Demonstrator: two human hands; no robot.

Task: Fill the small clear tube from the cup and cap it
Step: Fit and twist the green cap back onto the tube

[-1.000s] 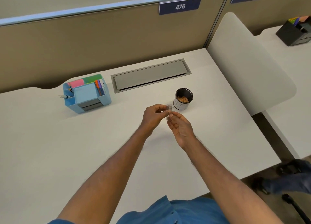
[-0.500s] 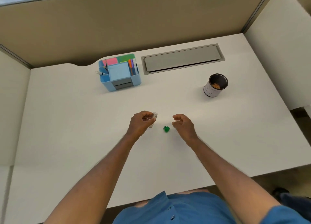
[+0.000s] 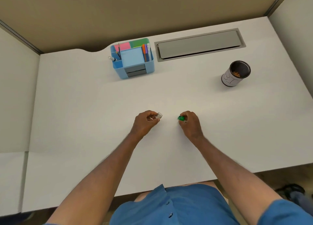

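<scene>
My left hand (image 3: 146, 120) grips the small clear tube (image 3: 159, 115) low over the white desk (image 3: 84, 106), its open mouth sticking out to the right of my fingers. A short gap away, my right hand (image 3: 190, 122) pinches the green cap (image 3: 181, 118) at the fingertips. The cup (image 3: 234, 74), dark inside with a white wrap and brownish contents at the bottom, stands upright at the far right of the desk, well away from both hands.
A blue desk organiser (image 3: 133, 59) with sticky notes and pens sits at the back centre. Beside it is a grey cable hatch (image 3: 199, 44). Partition walls close the desk at the back and left. The desk's front edge is at my body.
My hands pulled back from beside the cup and apart. The green cap lay on the desk half a second ago; my right hand now holds it. The view tilted down.
</scene>
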